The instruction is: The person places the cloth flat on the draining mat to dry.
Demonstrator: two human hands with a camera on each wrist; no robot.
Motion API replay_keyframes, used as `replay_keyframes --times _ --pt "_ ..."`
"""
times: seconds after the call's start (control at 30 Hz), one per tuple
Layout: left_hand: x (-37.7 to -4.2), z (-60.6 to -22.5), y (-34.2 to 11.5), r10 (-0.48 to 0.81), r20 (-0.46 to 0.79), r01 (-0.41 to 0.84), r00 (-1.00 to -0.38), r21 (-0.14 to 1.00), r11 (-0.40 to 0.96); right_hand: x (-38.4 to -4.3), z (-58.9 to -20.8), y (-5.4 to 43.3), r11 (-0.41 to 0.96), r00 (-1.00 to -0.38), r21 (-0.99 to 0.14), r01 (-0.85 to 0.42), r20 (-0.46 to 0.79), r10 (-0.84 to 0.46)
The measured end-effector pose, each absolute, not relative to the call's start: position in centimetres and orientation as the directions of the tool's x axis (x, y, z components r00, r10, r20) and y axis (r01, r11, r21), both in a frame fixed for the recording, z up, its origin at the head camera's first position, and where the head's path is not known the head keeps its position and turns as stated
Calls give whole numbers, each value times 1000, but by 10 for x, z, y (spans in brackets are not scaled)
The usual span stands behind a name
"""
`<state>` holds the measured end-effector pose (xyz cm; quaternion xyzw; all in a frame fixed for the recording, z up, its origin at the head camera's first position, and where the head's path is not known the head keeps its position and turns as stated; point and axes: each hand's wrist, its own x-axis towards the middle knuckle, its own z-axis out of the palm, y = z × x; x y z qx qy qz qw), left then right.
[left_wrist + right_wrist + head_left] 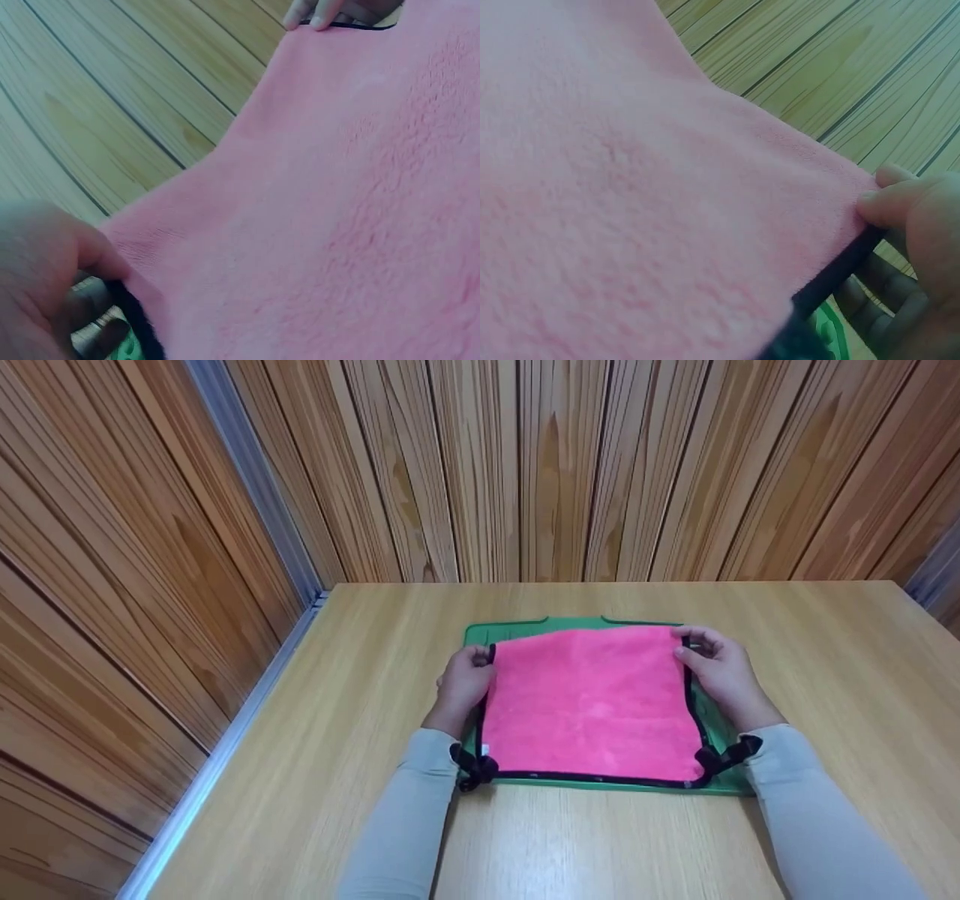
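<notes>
A pink fleecy cloth [592, 705] with dark edging is stretched between both hands, above a green board [574, 624] that it mostly covers. My left hand [466, 682] pinches the cloth's upper left corner; in the left wrist view the thumb side of that hand [45, 277] meets the dark edging. At the upper right corner my right hand [724, 671] pinches the cloth between thumb and fingers, also plain in the right wrist view, where the right hand [915, 255] has its other fingers behind the edge. The cloth's top edge sags a little between the hands.
The board lies on a light wooden table [360, 720]. Wood-panelled walls [555, 472] stand behind and to the left, with a metal strip [247, 472] at their corner. Black straps [474, 769] sit at both wrists, close to the cloth's lower corners.
</notes>
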<state>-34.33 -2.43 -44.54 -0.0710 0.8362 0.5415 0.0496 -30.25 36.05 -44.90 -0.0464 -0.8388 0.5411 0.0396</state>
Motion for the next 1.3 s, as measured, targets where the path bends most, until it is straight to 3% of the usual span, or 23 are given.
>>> replay_keyframes --times 0.27,0.63,1.0,1.3 --pt "-347 -444 -22 -78 -240 -250 -968 865 435 -310 -448 359 465 -993 -878 112 -113 27" --pt "-368 -431 -19 -49 -234 -232 -971 871 434 -330 -429 356 476 -974 -858 193 -225 -10" --pt "-371 -431 -8 -108 -149 -163 -983 977 138 -336 -416 353 399 -986 -902 163 -134 100" --pt "-368 -445 -13 -152 -85 -144 -985 889 434 -341 -430 354 489 -975 -844 219 -211 73"
